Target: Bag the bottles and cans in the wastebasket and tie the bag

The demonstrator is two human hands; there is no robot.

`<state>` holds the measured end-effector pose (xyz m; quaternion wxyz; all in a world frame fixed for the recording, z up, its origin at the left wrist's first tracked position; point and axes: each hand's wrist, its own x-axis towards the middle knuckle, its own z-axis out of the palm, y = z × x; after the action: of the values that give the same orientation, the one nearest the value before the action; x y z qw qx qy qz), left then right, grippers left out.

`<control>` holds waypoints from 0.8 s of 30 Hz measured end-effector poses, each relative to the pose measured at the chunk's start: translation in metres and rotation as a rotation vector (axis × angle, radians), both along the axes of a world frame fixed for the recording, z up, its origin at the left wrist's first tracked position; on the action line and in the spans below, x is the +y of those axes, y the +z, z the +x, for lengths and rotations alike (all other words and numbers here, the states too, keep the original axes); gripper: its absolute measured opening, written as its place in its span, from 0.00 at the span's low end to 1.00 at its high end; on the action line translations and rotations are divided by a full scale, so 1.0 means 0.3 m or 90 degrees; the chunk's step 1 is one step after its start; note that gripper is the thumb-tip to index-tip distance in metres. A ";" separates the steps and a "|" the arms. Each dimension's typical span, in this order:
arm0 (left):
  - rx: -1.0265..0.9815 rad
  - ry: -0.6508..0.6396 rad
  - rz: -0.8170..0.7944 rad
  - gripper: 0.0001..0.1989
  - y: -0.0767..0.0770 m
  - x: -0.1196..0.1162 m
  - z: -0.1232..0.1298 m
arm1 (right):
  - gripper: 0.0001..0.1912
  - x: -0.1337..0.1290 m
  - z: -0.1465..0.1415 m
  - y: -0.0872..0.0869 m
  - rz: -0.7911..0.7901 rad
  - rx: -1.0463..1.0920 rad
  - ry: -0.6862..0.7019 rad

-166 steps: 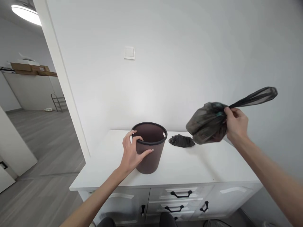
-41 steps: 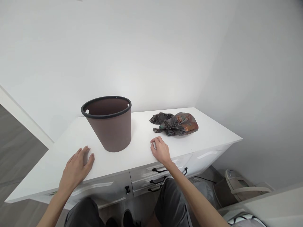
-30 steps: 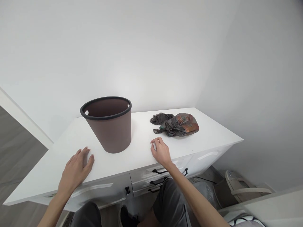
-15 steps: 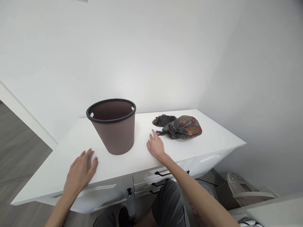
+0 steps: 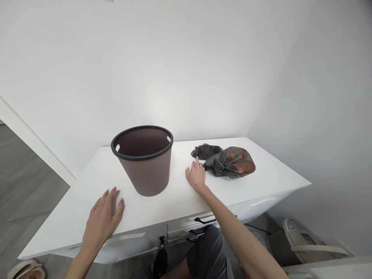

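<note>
A brown trash can (image 5: 147, 176) with a black rim and handle holes stands upright on the white cabinet top. My left hand (image 5: 102, 217) rests on the surface to its front left, fingers stretched and nothing in them. To the can's right, my right hand (image 5: 197, 175) reaches forward with fingers apart and holds nothing. Its fingertips come close to a crumpled black plastic bag (image 5: 207, 151); whether they touch it I cannot tell. Just right of that hand lies a knotted black garbage bag (image 5: 232, 162), with orange-red and green contents showing through.
The white cabinet top (image 5: 270, 176) ends in a front edge above drawers with black handles (image 5: 205, 220). White walls close off the back and right. A grey appliance with a handle (image 5: 305, 240) stands on the floor at lower right. My knee (image 5: 210, 252) is below the drawers.
My right hand has moved slightly forward, toward the crumpled bag. My left hand stays flat on the surface. The whole view has shifted a little.
</note>
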<state>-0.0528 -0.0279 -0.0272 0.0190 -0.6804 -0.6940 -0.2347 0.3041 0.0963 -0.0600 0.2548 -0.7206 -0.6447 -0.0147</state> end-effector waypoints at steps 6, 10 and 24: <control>0.008 -0.001 0.001 0.30 -0.003 -0.003 -0.001 | 0.28 0.050 0.022 -0.020 0.013 0.035 -0.016; 0.008 -0.003 0.001 0.29 -0.006 -0.007 0.000 | 0.27 0.075 0.034 -0.038 0.030 0.040 -0.024; 0.018 -0.005 0.009 0.27 -0.004 -0.011 -0.005 | 0.30 0.095 0.019 -0.026 -0.019 0.008 -0.067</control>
<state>-0.0544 -0.0312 -0.0284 0.0331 -0.6864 -0.6891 -0.2301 0.3098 0.1249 -0.0680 0.2470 -0.7575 -0.6042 -0.0141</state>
